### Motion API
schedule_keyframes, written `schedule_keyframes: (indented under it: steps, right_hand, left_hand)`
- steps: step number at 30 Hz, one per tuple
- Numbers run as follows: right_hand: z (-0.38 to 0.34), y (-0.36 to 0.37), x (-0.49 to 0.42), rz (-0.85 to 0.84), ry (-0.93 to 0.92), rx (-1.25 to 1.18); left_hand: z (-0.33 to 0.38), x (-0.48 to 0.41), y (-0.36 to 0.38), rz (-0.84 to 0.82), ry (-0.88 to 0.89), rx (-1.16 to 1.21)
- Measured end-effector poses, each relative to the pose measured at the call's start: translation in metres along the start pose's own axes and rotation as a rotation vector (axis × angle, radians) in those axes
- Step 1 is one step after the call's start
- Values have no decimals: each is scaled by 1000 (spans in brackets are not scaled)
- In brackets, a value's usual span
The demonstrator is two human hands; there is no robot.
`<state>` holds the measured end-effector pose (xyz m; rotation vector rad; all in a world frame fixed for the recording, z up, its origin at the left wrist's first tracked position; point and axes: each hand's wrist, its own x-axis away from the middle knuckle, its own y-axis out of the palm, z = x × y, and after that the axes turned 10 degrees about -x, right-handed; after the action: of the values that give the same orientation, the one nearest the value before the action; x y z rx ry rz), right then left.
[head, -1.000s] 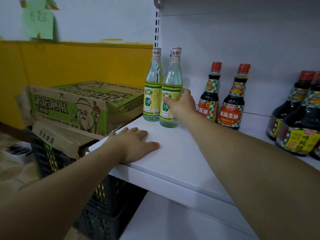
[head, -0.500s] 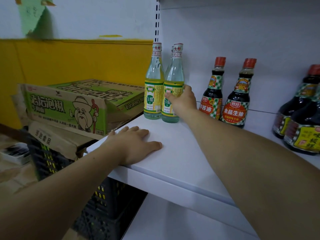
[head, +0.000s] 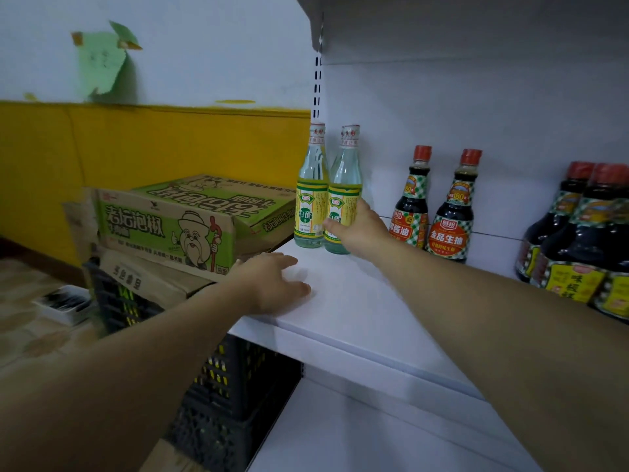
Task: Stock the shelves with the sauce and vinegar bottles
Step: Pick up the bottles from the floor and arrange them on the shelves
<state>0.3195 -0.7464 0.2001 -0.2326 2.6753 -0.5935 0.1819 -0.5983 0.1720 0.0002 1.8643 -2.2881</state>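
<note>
The person's right hand [head: 360, 229] curls thumb and fingers round the labelled waist of a tall clear glass vinegar bottle [head: 347, 172] with a yellow-and-green label and a white cap. It stands upright at the back left of the white shelf board [head: 357, 308], just beside a matching vinegar bottle [head: 311, 199] on its left. The left hand [head: 272, 284] lies palm down, fingers straight and holding nothing, on the shelf's front left corner. To the right of the grip stand two small dark soy sauce bottles [head: 454, 212] with red caps, with bigger dark bottles [head: 578, 247] at the far right, and beside the shelf a green printed cardboard box [head: 177, 219] is stacked above a black plastic crate [head: 231, 386].
</note>
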Motion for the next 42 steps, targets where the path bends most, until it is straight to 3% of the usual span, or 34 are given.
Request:
schedule_keyframes:
  steps: [13,26,35,42]
  right_hand:
    - [-96,-3,213,-439,-95,364]
    - [-132,94,398,-887,-127,310]
    - [-109,188,490,-1112,-188,351]
    - [-54,258,534,-1291,-86,415]
  left_hand:
    - [-21,221,-48,-159,-154,-22]
    - [-54,480,-2,-240,-559,17]
    - [-96,573,60,-258,-816,206]
    - [-127,604,138,-373,-912,332]
